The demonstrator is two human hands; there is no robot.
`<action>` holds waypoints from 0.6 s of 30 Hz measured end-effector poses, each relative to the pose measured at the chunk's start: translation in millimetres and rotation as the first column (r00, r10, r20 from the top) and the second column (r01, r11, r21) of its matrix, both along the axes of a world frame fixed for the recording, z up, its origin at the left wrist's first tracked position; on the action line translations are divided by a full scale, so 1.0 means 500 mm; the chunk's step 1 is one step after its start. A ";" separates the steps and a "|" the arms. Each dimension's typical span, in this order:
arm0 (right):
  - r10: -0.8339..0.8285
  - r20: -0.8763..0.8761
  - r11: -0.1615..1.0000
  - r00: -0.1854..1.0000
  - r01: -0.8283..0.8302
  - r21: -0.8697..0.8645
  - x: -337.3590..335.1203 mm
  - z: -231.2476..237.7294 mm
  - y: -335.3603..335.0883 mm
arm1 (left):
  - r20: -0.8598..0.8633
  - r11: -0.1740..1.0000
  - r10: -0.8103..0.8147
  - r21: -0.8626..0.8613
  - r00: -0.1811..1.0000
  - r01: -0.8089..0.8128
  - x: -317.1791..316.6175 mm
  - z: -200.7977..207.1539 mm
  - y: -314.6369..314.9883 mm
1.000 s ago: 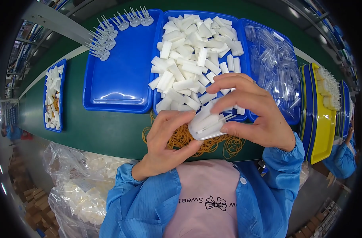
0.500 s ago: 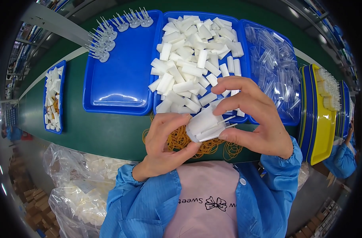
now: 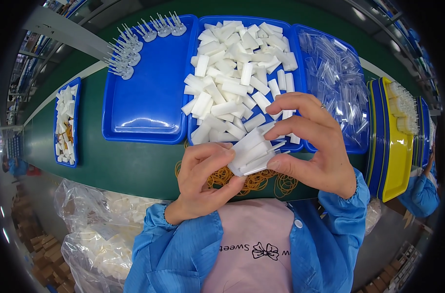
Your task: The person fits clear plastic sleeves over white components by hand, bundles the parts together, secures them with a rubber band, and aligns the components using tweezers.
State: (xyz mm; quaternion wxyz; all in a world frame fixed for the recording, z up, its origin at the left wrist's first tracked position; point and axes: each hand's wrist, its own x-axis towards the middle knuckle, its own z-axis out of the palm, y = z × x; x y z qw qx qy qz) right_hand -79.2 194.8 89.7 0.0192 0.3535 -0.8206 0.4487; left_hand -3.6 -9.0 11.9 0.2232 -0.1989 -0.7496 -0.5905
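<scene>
Between my two hands, above the table's near edge, is a tilted pronged plastic piece (image 3: 251, 152) with white foam strips against its sides. Its rounded base is pinched between the thumb and fingers of my left hand (image 3: 198, 178). Thin pale prongs point toward my right hand (image 3: 325, 146), whose thumb and fingertips close around the other end and the foam. My fingers hide part of the piece. Just beyond my hands, a blue tray (image 3: 195, 132) is heaped with white foam blocks (image 3: 232, 88). Loose rubber bands (image 3: 254, 183) lie underneath on the green table.
At the left, a blue tray (image 3: 144, 102) has pronged pieces (image 3: 127, 53) along its far corner. Clear plastic parts (image 3: 334, 83) fill the right tray. Stacked trays topped by a yellow one (image 3: 398, 166) stand farther right. A small blue tray (image 3: 76, 122) holds white scraps.
The foam on the held piece has shifted and spreads wider at the prong end. Both hands keep nearly the same place and grip.
</scene>
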 end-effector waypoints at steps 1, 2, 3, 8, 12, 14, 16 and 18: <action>-0.001 0.000 1.000 1.000 0.001 0.000 0.000 -0.002 0.002 | -0.034 0.999 0.014 -0.034 0.999 -0.015 0.000 0.001 0.000; 0.031 0.063 0.999 0.998 -0.032 0.009 0.000 -0.003 0.005 | -0.034 0.999 0.013 -0.034 0.999 -0.014 0.001 0.001 0.000; 0.064 0.126 0.998 0.990 -0.066 0.016 -0.001 -0.003 0.006 | -0.045 0.999 0.013 -0.038 0.999 -0.015 0.001 0.001 -0.001; 0.104 0.261 0.993 0.960 -0.088 -0.076 0.001 -0.008 0.000 | -0.064 0.998 0.040 -0.054 0.997 -0.043 0.003 0.002 -0.002; 0.129 0.297 0.988 0.946 -0.098 -0.118 0.004 -0.007 0.002 | -0.015 0.999 0.016 -0.042 1.000 -0.017 0.007 -0.002 -0.006; 0.112 0.254 0.991 0.961 -0.090 -0.097 0.000 0.001 0.008 | 0.032 0.999 -0.004 -0.032 0.999 0.005 0.007 -0.002 -0.005; 0.087 0.208 0.995 0.974 -0.074 -0.071 -0.008 0.005 0.019 | 0.283 0.911 -0.218 0.402 0.934 0.091 0.003 0.005 -0.001; -0.072 0.033 0.995 0.997 0.074 -0.059 -0.023 0.007 0.040 | 0.382 0.813 -0.291 0.583 0.877 0.016 0.001 0.017 -0.002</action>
